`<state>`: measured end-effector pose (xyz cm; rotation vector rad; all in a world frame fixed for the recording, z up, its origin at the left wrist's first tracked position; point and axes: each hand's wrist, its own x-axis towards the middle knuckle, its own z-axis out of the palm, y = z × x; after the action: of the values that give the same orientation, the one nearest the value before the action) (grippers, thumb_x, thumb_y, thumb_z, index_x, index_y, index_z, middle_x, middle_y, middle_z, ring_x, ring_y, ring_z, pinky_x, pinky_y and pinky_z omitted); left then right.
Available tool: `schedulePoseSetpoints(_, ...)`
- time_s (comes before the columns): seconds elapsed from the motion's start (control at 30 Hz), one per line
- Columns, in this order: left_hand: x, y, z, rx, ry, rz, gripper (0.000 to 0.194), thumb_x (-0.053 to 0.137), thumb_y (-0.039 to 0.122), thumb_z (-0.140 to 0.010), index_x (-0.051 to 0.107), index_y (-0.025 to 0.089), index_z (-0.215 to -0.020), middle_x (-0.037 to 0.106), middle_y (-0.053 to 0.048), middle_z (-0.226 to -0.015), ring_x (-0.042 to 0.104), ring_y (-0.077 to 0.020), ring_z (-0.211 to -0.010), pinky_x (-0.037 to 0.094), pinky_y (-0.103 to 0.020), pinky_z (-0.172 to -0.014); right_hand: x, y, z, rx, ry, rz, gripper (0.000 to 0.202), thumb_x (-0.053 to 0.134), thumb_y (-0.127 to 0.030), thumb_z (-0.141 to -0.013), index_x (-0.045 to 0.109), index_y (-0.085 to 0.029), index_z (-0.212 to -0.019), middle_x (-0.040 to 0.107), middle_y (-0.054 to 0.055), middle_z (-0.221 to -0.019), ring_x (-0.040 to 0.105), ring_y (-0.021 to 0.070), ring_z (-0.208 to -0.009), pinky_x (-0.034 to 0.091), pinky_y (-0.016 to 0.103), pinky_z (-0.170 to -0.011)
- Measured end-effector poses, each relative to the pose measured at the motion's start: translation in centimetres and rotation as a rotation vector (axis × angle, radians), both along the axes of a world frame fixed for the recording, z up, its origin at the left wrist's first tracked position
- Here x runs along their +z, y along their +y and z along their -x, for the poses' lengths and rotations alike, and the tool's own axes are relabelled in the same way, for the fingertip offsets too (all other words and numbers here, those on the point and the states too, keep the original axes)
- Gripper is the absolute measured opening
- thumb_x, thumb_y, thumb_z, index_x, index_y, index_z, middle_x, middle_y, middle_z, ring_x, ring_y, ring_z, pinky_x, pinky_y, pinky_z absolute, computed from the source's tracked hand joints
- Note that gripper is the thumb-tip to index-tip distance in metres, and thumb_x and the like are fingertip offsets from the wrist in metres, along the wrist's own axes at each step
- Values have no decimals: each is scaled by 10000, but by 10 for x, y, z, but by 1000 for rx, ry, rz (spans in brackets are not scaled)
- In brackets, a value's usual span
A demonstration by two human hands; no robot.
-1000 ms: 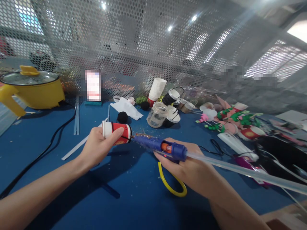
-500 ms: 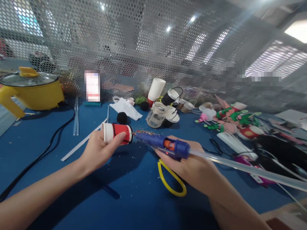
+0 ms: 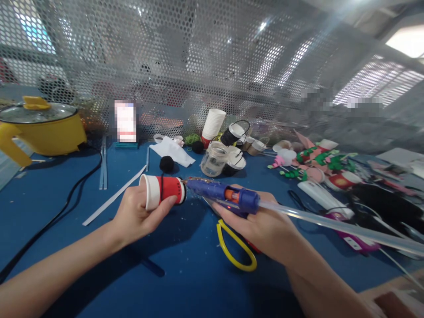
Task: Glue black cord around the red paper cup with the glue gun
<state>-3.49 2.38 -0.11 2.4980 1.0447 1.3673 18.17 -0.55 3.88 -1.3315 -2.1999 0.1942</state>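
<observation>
My left hand is closed around a red and white paper cup, which lies on its side in the air with its mouth toward the left. Black yarn runs across the red part and around the cup's base end. In my right hand is a blue hot glue gun, its nozzle at the base end of the cup; whether it touches, I cannot tell. A long clear glue stick sticks out of its back, and a small red light glows on its side. Yellow-handled scissors lie beneath the right hand, partly hidden.
Behind the cup lie a black yarn ball, a white sheet and a clear jar. Stacked paper cups stand farther back. A yellow pot with a black cord is at left, craft flowers and a purple power strip at right.
The cup has turned slightly in my left hand, so its open mouth shows more. The glue gun stays at its base end, shifted a little left in view.
</observation>
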Motion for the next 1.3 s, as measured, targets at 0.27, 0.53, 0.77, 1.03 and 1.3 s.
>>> schedulePoseSetpoints(0.27, 0, -2, 1, 11, -71, 148, 290, 522, 196, -749, 435, 171, -473, 357, 59, -408, 321, -70, -387, 281, -198, -384, -4, 0, 0, -4, 10, 13, 145, 491, -204, -761, 619, -177, -698, 548, 6, -530, 470, 103, -434, 375, 199, -410)
schedulePoseSetpoints(0.53, 1, -3, -2, 23, -125, 226, 314, 522, 204, -745, 385, 173, -464, 306, 68, -416, 277, -61, -388, 246, -190, -365, -4, -2, 1, -21, 34, 16, 118, 496, -186, -746, 574, -184, -657, 548, -3, -534, 474, 100, -439, 389, 190, -424)
schedulePoseSetpoints(0.77, 6, -3, -5, 84, -231, 382, 363, 517, 255, -734, 327, 185, -433, 266, 69, -409, 233, -57, -364, 190, -193, -321, -1, -5, 3, -24, 98, 47, 130, 490, -179, -736, 578, -189, -640, 540, -1, -509, 474, 105, -427, 391, 197, -413)
schedulePoseSetpoints(1.03, 14, -5, -7, 108, -360, 598, 277, 558, 305, -703, 521, 159, -471, 445, 44, -416, 342, -72, -371, 267, -186, -320, 1, -6, 4, 0, 96, 47, 141, 478, -190, -744, 573, -196, -640, 541, 10, -512, 468, 115, -423, 394, 221, -419)
schedulePoseSetpoints(1.3, 14, -3, -7, 128, -458, 794, 268, 579, 365, -700, 628, 129, -583, 622, -10, -526, 520, -112, -465, 395, -196, -427, -7, -5, 3, -19, 65, 46, 137, 533, -208, -736, 470, -201, -614, 523, -28, -533, 465, 92, -453, 380, 195, -457)
